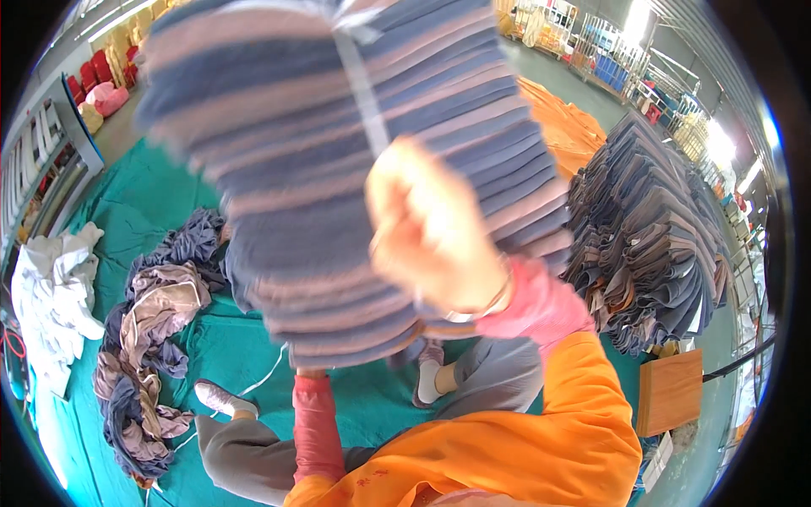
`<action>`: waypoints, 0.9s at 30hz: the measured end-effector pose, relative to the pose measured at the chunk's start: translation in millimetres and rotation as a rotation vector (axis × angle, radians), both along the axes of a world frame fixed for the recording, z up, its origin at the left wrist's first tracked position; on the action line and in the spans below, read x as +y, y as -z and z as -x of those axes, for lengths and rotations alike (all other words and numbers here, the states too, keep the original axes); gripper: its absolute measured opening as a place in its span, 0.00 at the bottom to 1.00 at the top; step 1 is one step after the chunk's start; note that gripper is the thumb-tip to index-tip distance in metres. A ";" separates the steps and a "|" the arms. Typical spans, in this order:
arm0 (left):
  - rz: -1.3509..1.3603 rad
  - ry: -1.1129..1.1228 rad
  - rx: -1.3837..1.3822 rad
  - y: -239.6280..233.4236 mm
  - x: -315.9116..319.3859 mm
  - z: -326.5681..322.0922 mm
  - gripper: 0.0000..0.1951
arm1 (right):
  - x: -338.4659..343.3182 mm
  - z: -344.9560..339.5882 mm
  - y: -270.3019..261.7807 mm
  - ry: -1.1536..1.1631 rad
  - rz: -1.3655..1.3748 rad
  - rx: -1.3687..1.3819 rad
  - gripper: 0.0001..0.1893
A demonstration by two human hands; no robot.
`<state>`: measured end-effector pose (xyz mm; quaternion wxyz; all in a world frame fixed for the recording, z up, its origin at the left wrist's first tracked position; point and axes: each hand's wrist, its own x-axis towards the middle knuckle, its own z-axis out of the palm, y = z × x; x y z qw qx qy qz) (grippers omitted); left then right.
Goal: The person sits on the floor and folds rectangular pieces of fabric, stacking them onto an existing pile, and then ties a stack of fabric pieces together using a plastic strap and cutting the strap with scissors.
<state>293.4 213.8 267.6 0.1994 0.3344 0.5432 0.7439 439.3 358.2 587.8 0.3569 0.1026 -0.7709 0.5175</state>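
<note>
A thick bundle of folded cloths (304,171) in blue-grey and mauve, tied with a white strip (367,95), fills the upper middle of the head view. My right hand (431,234), blurred and with curled fingers, is over the bundle at the lower part of the strip; whether it grips the strip is unclear. At the bundle's near edge, my left hand (312,372) is mostly hidden beneath it, so its hold cannot be made out. Under the bundle lies a green sheet (253,348) with a loose white strip (269,374) on it.
Crumpled grey and mauve cloths (152,317) and a white cloth heap (57,298) lie left. A tall pile of folded cloths (665,228) stands right, near a wooden block (671,393). Orange cloth (564,120) and wire trolleys (608,57) are behind.
</note>
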 end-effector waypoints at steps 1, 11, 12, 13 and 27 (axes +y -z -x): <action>-0.034 0.039 0.084 -10.3 18.2 -0.6 0.24 | 17.1 0.4 -13.8 -0.025 0.083 0.028 0.09; 0.200 0.940 -1.096 -46.9 174.4 -1.9 0.27 | 370.8 39.7 73.0 1.206 -0.560 -0.719 0.28; 0.358 0.648 -1.068 -47.0 171.3 -0.7 0.28 | 361.2 47.0 112.3 1.179 -0.428 -0.988 0.35; 0.353 0.610 -0.968 -37.5 162.0 -0.5 0.28 | 361.4 43.6 150.9 1.162 -0.506 -1.047 0.35; 0.918 0.452 -0.209 -81.1 26.5 49.1 0.17 | 338.4 39.2 147.7 1.131 -0.531 -0.545 0.27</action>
